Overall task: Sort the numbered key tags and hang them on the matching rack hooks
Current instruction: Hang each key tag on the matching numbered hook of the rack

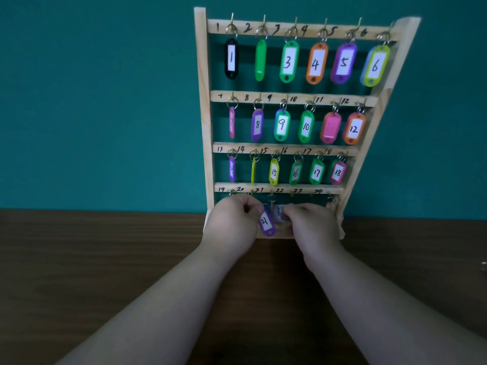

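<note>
Tag 21, purple: ring pinched in your left grip, held at the bottom row of the rack, likely for hanging there. Right grip: fingers closed on a blurred pale tag alongside.

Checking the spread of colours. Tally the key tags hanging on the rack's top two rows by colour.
Black tags: 1
Green tags: 4
Orange tags: 2
Purple tags: 2
Pink tags: 2
Yellow-green tags: 1
Total: 12
</note>
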